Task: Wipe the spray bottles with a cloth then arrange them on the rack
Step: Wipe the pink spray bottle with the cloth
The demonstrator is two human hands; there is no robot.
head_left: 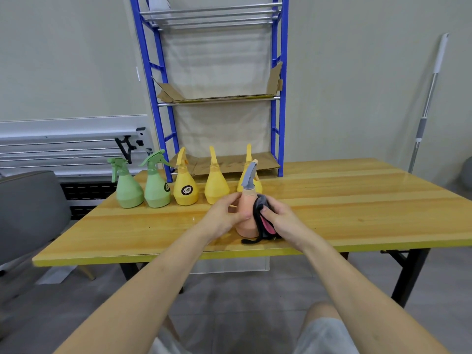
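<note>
1. Grey floor tiles (242, 297) lie under you, and your two bare forearms reach forward over them to the near edge of the yellow wooden tabletop (357, 215).
2. Your left hand (224, 215) comes in from the left, fingers curled round the body of the peach spray bottle (246, 213), thumb across its front.
3. That bottle stands upright close to the tabletop's near edge, about midway along it, its grey trigger head (249, 176) pointing up and away from you.
4. Your right hand (279, 215) grips a dark cloth (263, 223) with a pink lining and presses it against the bottle's right side; a corner of the cloth trails onto the tabletop.
5. Farther back, a row of bottles stands toward the far edge: two green spray bottles (129, 191) at the left, then three yellow spray bottles (185, 187), the rightmost partly hidden behind the peach one.
6. At the far edge stands the blue rack (281, 98) against the wall, with cardboard (229, 162) on its lower shelves.
</note>
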